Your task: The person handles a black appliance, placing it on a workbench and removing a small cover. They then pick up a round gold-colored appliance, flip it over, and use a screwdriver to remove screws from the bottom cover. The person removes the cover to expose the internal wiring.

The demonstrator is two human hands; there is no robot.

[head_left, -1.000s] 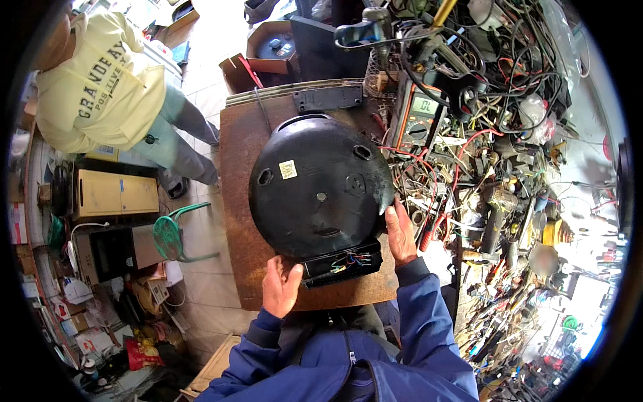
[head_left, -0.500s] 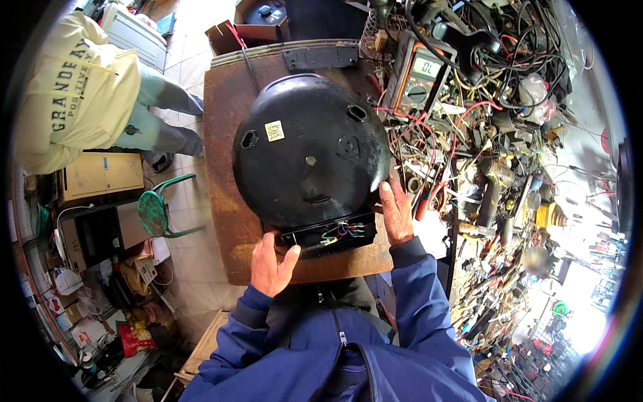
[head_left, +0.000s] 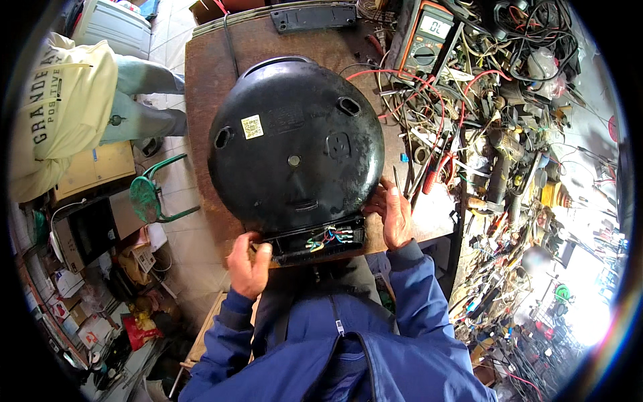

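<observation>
A round black appliance lies bottom up on the wooden table, its underside showing a pale square sticker, oval feet and a central bolt. At its near edge is an uncovered control compartment, with coloured wires exposed inside. My left hand grips the compartment's left corner between thumb and fingers. Along the right side, my right hand holds the appliance's lower edge with its fingers partly hidden beneath it. A long flat black cover rests at the table's far edge.
On the right, a multimeter with red leads stands amid heaped tools and cables. Red-handled pliers lie near my right hand. The brown table extends left of the appliance. A green stool and a person are farther left.
The appliance has shifted left and slightly toward me, with both hands on it. My left hand's fingers have closed more around the compartment corner. The whole view has shifted too.
</observation>
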